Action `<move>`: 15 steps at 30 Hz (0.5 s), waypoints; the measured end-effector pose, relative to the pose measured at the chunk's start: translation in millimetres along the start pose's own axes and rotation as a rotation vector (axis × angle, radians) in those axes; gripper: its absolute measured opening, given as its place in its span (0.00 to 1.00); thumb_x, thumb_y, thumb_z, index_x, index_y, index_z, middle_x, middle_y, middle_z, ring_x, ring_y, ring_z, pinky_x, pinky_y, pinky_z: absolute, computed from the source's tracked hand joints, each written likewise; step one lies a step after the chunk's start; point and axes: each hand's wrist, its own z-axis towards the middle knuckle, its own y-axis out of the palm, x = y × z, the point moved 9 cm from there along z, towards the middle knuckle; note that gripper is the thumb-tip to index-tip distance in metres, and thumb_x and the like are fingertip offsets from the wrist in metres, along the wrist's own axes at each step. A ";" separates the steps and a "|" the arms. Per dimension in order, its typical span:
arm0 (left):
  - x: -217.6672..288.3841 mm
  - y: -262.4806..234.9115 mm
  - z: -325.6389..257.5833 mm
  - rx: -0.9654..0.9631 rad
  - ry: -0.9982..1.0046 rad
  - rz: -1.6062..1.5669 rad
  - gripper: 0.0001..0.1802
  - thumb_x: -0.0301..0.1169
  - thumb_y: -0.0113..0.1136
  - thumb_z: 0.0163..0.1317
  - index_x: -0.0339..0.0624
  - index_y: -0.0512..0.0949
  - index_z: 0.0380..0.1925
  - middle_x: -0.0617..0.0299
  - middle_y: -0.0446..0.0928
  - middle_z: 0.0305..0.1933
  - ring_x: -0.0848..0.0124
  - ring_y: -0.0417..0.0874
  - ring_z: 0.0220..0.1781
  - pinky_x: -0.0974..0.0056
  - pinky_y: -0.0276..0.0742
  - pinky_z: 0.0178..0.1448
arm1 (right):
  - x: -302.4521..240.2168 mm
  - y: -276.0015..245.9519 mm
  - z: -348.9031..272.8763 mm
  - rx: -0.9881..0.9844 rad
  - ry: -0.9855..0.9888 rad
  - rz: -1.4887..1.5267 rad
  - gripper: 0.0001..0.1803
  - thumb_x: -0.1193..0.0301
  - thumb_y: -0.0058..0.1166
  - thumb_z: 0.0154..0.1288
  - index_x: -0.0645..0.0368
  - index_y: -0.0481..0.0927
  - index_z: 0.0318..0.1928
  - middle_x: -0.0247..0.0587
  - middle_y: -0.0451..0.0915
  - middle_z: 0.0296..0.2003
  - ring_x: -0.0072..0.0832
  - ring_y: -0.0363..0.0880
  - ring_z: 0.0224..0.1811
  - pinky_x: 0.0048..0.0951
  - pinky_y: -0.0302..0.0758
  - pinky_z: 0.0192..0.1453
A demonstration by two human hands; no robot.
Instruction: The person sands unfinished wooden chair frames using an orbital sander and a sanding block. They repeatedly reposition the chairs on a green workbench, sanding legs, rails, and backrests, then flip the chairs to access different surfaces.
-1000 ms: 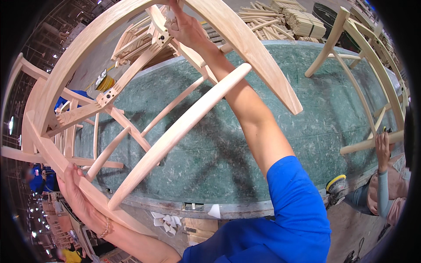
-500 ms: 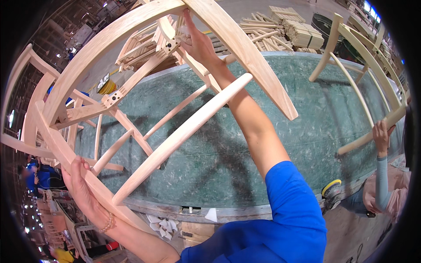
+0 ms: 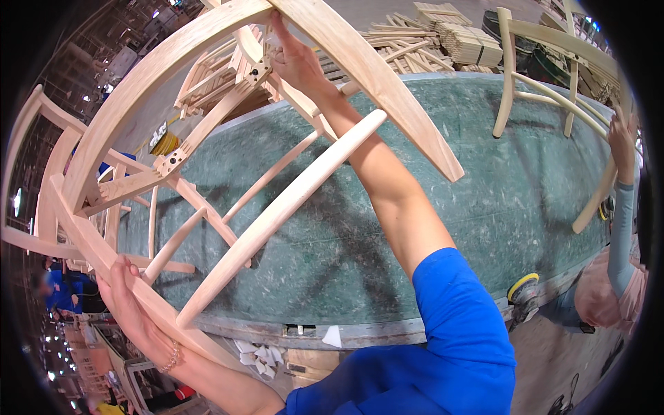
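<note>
- Position: the chair frame (image 3: pixel 213 124), pale bare wood, is tilted in front of the person, ahead and to the left, over the green worktop (image 3: pixel 470 207). Whether its lower members touch the surface cannot be determined.
- Long axis: the stretcher (image 3: pixel 283 216) runs diagonally, from the near left end to the far right end, between the near leg (image 3: pixel 91 232) and the tapered leg (image 3: pixel 380 83).
- Left hand (image 3: pixel 124 294): partly closed around the near leg, fingers curled over its inner edge. This hand is nearer the person's body.
- Right hand (image 3: pixel 299 63): extended to the far side, forearm passing behind the stretcher. Fingers are partly bent, one reaching up to the joint of the curved rail (image 3: pixel 142 86) and tapered leg; firmness of grip cannot be determined.
- Relation: the hands sit at opposite sides of the frame, on a diagonal roughly parallel to the stretcher.
- Surroundings: a sander (image 3: pixel 523 294) is at the worktop's near edge, right of the person.
</note>
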 end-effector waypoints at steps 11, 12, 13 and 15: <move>0.2 0.1 0.1 0.022 0.007 -0.020 0.14 0.28 0.61 0.60 0.40 0.69 0.43 0.66 0.71 0.32 0.79 0.71 0.31 0.73 0.69 0.36 | 30.5 33.6 -43.9 0.291 0.727 1.605 0.18 0.73 0.61 0.62 0.61 0.72 0.51 0.42 0.78 0.33 0.29 0.81 0.35 0.35 0.86 0.43; -0.4 1.2 0.2 0.023 0.004 -0.022 0.14 0.28 0.61 0.60 0.40 0.69 0.42 0.66 0.71 0.32 0.79 0.71 0.31 0.73 0.69 0.36 | 26.3 35.4 -38.6 0.311 0.729 1.731 0.15 0.74 0.61 0.62 0.61 0.73 0.47 0.43 0.78 0.34 0.29 0.81 0.34 0.36 0.86 0.43; -1.7 1.6 0.2 0.028 -0.002 -0.022 0.14 0.28 0.61 0.60 0.40 0.69 0.42 0.65 0.71 0.33 0.79 0.71 0.31 0.73 0.69 0.36 | 21.7 37.6 -33.3 0.332 0.729 1.858 0.12 0.75 0.61 0.61 0.61 0.75 0.43 0.43 0.79 0.34 0.29 0.81 0.34 0.36 0.86 0.43; 0.1 2.4 0.3 0.040 -0.002 -0.034 0.14 0.28 0.61 0.60 0.40 0.69 0.42 0.65 0.71 0.33 0.79 0.71 0.31 0.73 0.69 0.36 | 16.2 40.5 -19.9 0.374 0.772 2.015 0.07 0.79 0.61 0.60 0.62 0.76 0.37 0.42 0.79 0.34 0.28 0.80 0.32 0.36 0.85 0.42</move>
